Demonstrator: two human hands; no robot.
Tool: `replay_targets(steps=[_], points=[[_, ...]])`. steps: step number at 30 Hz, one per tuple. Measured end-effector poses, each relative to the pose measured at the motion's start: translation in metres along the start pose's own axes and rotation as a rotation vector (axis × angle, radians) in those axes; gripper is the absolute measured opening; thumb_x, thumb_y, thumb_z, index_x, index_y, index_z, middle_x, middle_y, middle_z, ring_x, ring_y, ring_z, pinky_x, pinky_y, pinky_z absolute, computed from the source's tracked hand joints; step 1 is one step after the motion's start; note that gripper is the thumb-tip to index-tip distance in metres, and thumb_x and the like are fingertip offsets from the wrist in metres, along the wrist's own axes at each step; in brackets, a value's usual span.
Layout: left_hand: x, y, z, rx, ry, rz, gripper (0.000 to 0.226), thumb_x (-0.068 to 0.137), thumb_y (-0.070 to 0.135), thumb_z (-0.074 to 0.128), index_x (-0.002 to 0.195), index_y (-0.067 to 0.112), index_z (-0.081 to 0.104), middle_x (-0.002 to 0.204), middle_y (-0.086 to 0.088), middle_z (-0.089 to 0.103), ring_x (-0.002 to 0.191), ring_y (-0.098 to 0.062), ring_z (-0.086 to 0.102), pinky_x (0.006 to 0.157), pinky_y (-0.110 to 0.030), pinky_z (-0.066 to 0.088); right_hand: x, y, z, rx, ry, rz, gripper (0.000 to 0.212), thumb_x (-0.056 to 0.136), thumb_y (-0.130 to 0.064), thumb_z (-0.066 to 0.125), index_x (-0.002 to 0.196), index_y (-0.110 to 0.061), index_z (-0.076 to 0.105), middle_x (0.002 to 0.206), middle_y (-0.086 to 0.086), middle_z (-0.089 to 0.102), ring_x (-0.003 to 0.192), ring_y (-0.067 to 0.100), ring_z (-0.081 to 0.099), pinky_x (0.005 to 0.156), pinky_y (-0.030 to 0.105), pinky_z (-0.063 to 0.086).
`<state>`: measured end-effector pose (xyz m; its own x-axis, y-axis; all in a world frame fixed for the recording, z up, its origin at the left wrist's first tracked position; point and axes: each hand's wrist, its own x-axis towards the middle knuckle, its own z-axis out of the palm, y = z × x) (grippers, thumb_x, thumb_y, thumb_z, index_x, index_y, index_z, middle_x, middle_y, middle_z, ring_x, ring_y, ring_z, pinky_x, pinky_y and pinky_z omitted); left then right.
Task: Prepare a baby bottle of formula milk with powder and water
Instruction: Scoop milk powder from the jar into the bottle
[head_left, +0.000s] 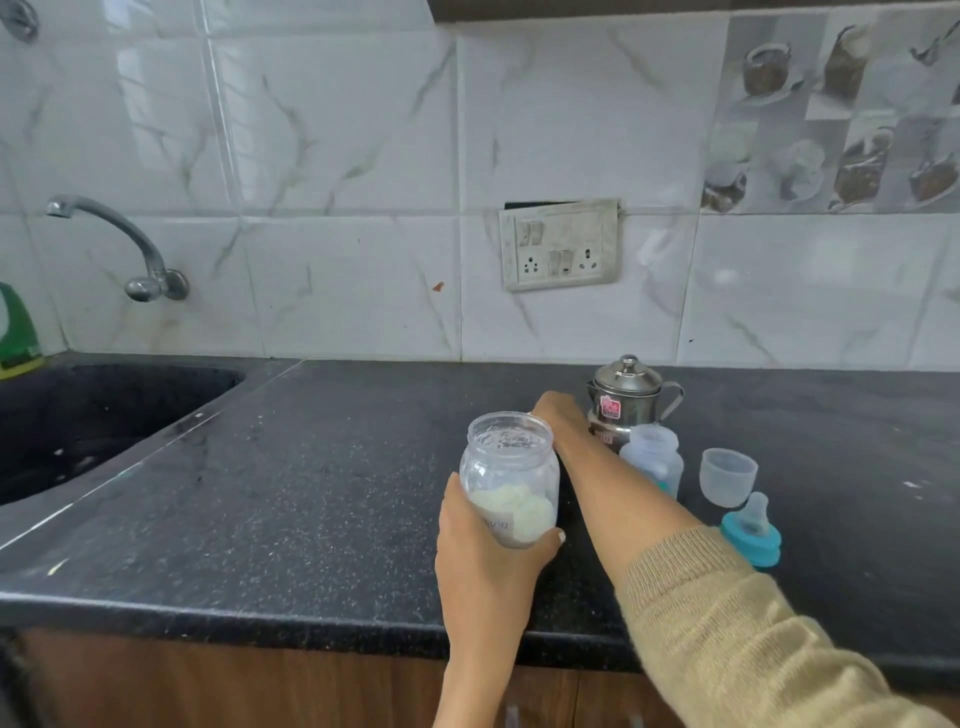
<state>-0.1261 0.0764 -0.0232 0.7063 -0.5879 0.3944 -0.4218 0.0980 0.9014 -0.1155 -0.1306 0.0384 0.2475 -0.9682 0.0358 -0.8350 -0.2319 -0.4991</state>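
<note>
My left hand (483, 551) grips an open clear jar (511, 478) with white powder in its lower part, lifted above the dark counter (311, 493). My right hand (561, 415) reaches past the jar towards the back of the counter, beside a lidded steel pot (628, 395); its fingers are hidden behind the jar. An open translucent baby bottle (652, 457) stands just right of my right forearm. Further right stand the bottle's clear cap (727, 475) and its teal ring with the teat (752, 530).
A dark sink (78, 426) sits at the left under a wall tap (130, 249), with a green bottle (18, 332) in the corner. A socket plate (558, 244) hangs on the tiled wall. The counter's front edge (260, 623) runs below my arms.
</note>
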Motion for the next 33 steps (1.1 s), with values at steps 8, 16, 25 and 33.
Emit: replay_targets(steps=[8, 16, 25, 33], points=[[0.0, 0.002, -0.002, 0.044, -0.008, -0.003, 0.084, 0.053, 0.032, 0.087, 0.119, 0.036, 0.036, 0.106, 0.022, 0.044, 0.095, 0.0, 0.044, 0.066, -0.009, 0.032, -0.009, -0.008, -0.019, 0.143, -0.041, 0.065, 0.017, 0.086, -0.003, 0.058, 0.099, 0.005, 0.066, 0.089, 0.015, 0.069, 0.089, 0.028, 0.07, 0.079, 0.033, 0.058], [-0.004, 0.005, -0.003, 0.074, 0.013, 0.017, 0.086, 0.052, 0.031, 0.088, 0.124, 0.024, 0.041, 0.113, 0.014, 0.05, 0.099, -0.007, 0.049, 0.078, -0.022, 0.039, -0.048, -0.023, -0.093, 0.373, -0.162, -0.022, 0.022, 0.084, -0.01, 0.068, 0.096, 0.005, 0.058, 0.06, 0.014, 0.064, 0.082, 0.028, 0.072, 0.078, 0.037, 0.059], [-0.002, 0.004, -0.005, 0.149, -0.001, -0.024, 0.079, 0.043, 0.044, 0.085, 0.112, 0.026, 0.051, 0.106, 0.009, 0.061, 0.095, -0.011, 0.06, 0.073, -0.024, 0.05, -0.12, -0.023, -0.159, 0.315, -0.271, -0.158, 0.037, 0.084, -0.013, 0.069, 0.118, -0.001, 0.061, 0.08, 0.003, 0.058, 0.064, 0.009, 0.056, 0.075, 0.024, 0.053], [-0.002, 0.003, -0.005, 0.188, 0.0, -0.051, 0.082, 0.037, 0.052, 0.081, 0.109, 0.025, 0.052, 0.101, 0.009, 0.063, 0.091, -0.012, 0.062, 0.074, -0.032, 0.056, -0.147, -0.03, -0.126, -0.133, -0.093, -0.341, 0.029, 0.08, -0.02, 0.074, 0.104, -0.004, 0.07, 0.097, 0.0, 0.071, 0.065, 0.009, 0.061, 0.07, 0.023, 0.054]])
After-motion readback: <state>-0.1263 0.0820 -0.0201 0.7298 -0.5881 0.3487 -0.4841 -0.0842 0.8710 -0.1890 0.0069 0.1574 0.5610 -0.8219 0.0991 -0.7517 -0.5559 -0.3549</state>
